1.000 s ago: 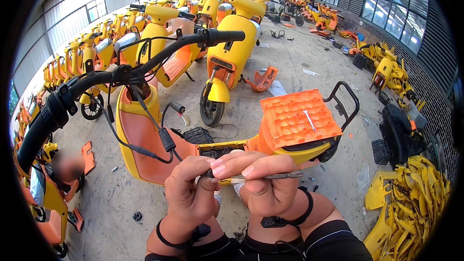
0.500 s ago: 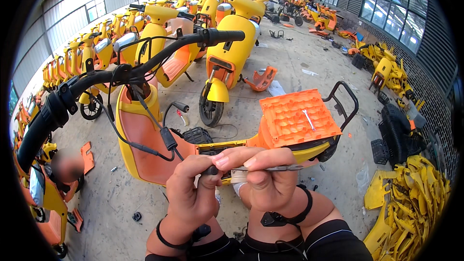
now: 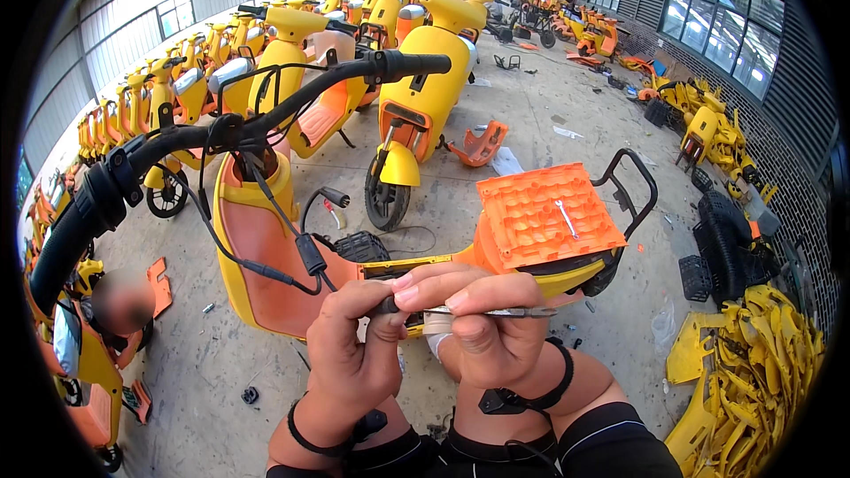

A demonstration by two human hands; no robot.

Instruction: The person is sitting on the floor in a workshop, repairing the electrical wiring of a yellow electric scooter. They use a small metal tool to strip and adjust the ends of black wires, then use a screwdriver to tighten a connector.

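Close together in front of me, both hands are closed around small things. My left hand [image 3: 357, 345] pinches a small dark cylindrical piece [image 3: 387, 305] between thumb and fingers. My right hand [image 3: 500, 332] grips a thin flat metal tool [image 3: 529, 312], its kind unclear, lying crosswise under the fingers; the fingertips reach the dark piece. A pale beige band-like thing [image 3: 436, 323] shows beside the right fingers; whether it is held is unclear. Beneath my hands is a partly stripped yellow and orange scooter [image 3: 232, 252], with black handlebars [image 3: 292, 111] and loose cables.
A wrench [image 3: 565, 219] lies on the orange textured panel [image 3: 522, 235] at the scooter's rear. Rows of yellow scooters [image 3: 425, 71] stand beyond. Yellow body panels [image 3: 757, 372] are heaped at right. Another person [image 3: 122, 305] is low at the left. Small parts litter the concrete floor.
Very little differs. Both hands stay together on the dark piece, with only a slight shift of the fingers and the metal tool.
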